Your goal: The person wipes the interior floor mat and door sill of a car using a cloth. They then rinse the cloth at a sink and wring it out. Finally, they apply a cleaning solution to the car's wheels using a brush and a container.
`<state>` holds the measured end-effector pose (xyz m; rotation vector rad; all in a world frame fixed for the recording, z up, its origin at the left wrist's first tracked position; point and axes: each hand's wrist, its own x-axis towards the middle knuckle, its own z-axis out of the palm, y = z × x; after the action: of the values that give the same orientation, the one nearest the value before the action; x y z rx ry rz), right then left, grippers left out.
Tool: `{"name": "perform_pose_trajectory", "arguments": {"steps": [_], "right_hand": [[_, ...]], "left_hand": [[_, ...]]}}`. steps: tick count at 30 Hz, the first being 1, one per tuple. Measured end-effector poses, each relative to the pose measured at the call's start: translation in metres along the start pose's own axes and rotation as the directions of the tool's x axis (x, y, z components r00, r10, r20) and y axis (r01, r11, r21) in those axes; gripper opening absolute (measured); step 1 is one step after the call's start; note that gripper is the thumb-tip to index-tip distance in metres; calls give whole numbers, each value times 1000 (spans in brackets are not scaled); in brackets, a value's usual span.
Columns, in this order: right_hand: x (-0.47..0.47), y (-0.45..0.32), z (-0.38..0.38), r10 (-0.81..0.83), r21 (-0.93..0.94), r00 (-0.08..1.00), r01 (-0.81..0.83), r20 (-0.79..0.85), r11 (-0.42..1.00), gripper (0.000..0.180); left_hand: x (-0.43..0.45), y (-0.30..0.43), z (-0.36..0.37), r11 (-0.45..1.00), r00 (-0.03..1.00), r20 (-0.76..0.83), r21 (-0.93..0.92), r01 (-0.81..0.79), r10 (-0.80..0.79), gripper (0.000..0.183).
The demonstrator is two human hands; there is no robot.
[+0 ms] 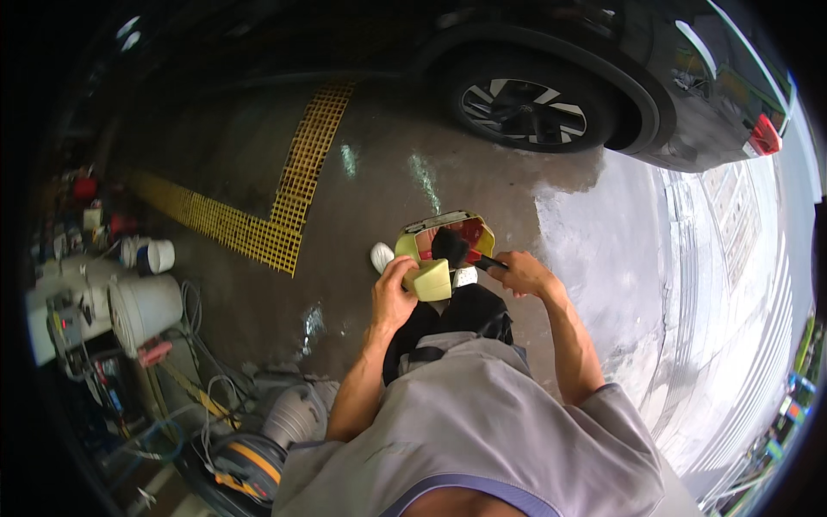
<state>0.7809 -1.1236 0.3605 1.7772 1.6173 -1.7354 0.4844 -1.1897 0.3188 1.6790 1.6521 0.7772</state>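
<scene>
Low in front of my body is a cut-open yellow-green plastic container (407, 244) with a reddish inside. My left hand (395, 292) grips its pale yellow-green near part, on the left side. In my right hand (521, 274) is the black and red handle of a brush (450, 247). The brush's dark head is at the container's opening; whether it touches the inside I cannot tell. My fingertips on the far side of the container are partly hidden.
A dark car with its rear wheel (523, 111) stands ahead on the wet floor. Yellow floor grating (284, 236) runs ahead left. White buckets (145, 311), hoses and a vacuum-like machine (249, 466) are at the left.
</scene>
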Motion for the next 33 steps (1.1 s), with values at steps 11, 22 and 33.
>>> {"name": "perform_pose_trajectory", "arguments": {"steps": [11,22,33], "right_hand": [[304,95,-10,279,438,959,-234,-40,868,38],[686,182,-34,217,78,961,-233,174,969,38],[727,206,-86,162,-177,931,-108,326,978,34]], "left_hand": [[305,-259,109,991,900,417,-88,-102,130,42],[463,-530,269,978,858,505,111,-176,97,43],[483,-560,284,961,774,623,125,-245,116,45]]}}
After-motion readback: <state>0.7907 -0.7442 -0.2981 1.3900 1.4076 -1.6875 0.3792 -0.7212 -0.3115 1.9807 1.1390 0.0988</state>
